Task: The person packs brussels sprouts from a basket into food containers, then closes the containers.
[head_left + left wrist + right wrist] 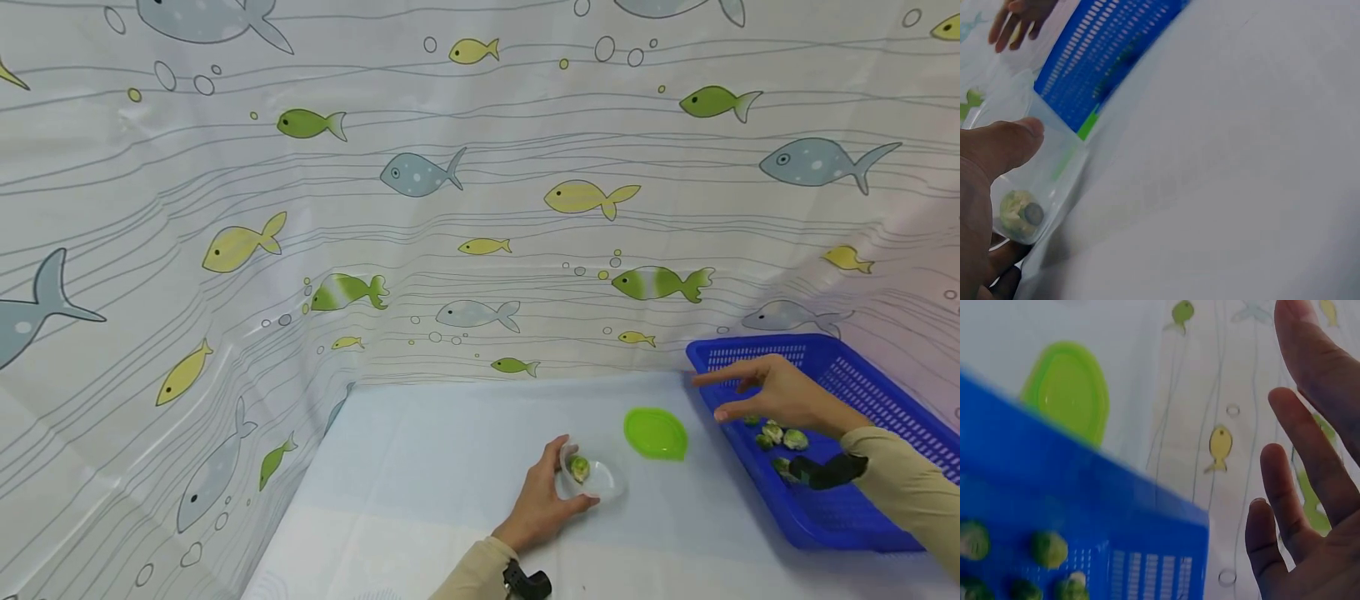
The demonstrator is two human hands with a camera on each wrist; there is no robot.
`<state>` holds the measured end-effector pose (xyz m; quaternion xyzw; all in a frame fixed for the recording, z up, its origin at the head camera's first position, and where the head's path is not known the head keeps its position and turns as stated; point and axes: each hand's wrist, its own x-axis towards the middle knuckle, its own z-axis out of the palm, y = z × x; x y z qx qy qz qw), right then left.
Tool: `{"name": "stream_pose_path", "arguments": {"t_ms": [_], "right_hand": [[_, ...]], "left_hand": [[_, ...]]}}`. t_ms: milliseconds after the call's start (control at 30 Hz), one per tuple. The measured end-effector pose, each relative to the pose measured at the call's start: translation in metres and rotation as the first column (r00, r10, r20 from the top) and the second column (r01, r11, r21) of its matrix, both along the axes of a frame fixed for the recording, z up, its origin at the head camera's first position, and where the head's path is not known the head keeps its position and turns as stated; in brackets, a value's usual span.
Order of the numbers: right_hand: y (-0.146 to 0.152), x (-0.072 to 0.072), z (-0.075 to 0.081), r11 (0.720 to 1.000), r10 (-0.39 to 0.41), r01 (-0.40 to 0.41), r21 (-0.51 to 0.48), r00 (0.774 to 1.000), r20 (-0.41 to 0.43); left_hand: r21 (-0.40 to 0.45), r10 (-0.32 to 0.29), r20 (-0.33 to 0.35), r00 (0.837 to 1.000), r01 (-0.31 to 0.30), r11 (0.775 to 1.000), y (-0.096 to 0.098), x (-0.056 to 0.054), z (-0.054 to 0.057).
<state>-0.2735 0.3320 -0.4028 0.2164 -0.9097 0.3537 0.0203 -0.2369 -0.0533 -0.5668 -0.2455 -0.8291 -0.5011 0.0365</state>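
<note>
My left hand (542, 497) grips a small clear plastic cup (606, 481) by its rim, thumb on the near side and fingers on the far side. One Brussels sprout (580, 468) lies inside the cup; it shows through the wall in the left wrist view. Over the left edge of a blue plastic basket (806, 521) my right hand (783, 396) hovers with fingers spread and nothing between them. Several Brussels sprouts (1049, 549) lie on the basket's floor, partly covered by the right hand and wrist in the head view.
A bright green lid (656, 433) lies flat on the white table (420, 450) between the cup and the basket. A fish-patterned sheet (420, 250) stands behind the table and along its left side. The basket's raised walls border the right side.
</note>
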Motion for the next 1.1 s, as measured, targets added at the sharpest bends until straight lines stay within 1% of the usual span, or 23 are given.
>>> {"name": "stream_pose_path", "arguments": {"t_ms": [133,267,400,533,700,800,933,1100], "right_hand": [[0.022,0.001,-0.007,1.000,-0.010,0.011,-0.012,1.000,0.010],[0.042,0.003,-0.020,0.999,0.004,-0.004,-0.045,1.000,0.008],[0.060,0.003,-0.032,0.999,-0.025,0.025,-0.026,1.000,0.016],[0.076,0.001,-0.042,0.996,-0.080,0.079,0.040,0.996,0.035],[0.089,-0.001,-0.052,0.982,-0.145,0.138,0.125,0.988,0.048],[0.096,-0.002,-0.057,0.978,-0.173,0.160,0.136,0.980,0.094],[0.107,-0.004,-0.063,0.965,-0.217,0.191,0.182,0.966,0.141],[0.124,-0.008,-0.074,0.944,-0.262,0.224,0.243,0.956,0.136]], "left_hand": [[-0.005,0.003,0.007,1.000,-0.003,1.000,-0.001,0.000,0.002],[-0.007,0.010,0.016,1.000,-0.010,1.000,-0.002,-0.001,0.002],[-0.005,0.018,0.030,0.999,-0.018,1.000,-0.003,-0.001,0.001],[0.003,0.015,0.032,0.999,-0.015,1.000,-0.003,-0.001,0.001],[0.003,0.012,0.011,1.000,-0.012,1.000,-0.004,-0.002,0.001],[0.000,0.009,0.006,1.000,-0.009,1.000,-0.004,-0.002,0.001],[0.008,-0.001,0.004,1.000,0.001,1.000,-0.003,-0.002,0.000],[0.015,-0.011,-0.003,1.000,0.011,1.000,-0.001,-0.001,0.000]]}}
